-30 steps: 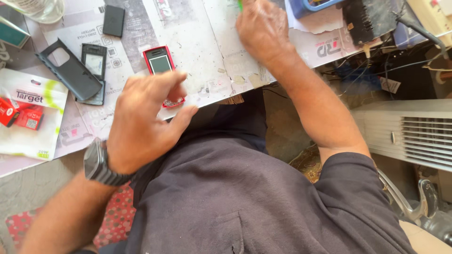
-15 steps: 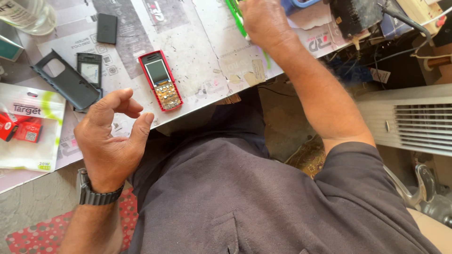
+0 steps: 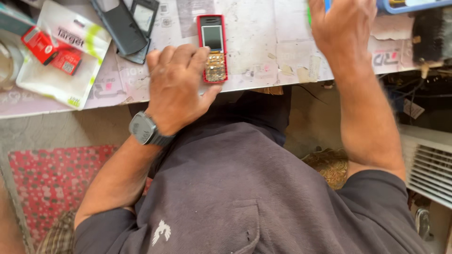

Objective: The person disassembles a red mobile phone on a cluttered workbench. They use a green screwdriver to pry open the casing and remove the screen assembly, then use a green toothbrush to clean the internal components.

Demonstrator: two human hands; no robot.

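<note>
A red mobile phone (image 3: pixel 213 47) with its keypad cover off lies on the paper-covered table (image 3: pixel 263 42). My left hand (image 3: pixel 176 87), a watch on its wrist, rests at the table's front edge just left of the phone, fingers curled and touching its lower side, holding nothing. My right hand (image 3: pixel 341 28) reaches over the table's far right, near a green tool (image 3: pixel 309 9) and a blue tray (image 3: pixel 409 5); its fingertips are cut off by the frame's top edge.
Dark phone covers (image 3: pixel 125 26) lie at the upper left. A white plastic pouch (image 3: pixel 66 56) with red boxes (image 3: pixel 49 49) sits at the left edge. A black brush (image 3: pixel 431 33) is at the right. Below are a red mat (image 3: pixel 52 188) and a white grille (image 3: pixel 426 164).
My left hand has moved up from below the table edge to beside the red phone. My right hand stays stretched out at the far right. The view has shifted.
</note>
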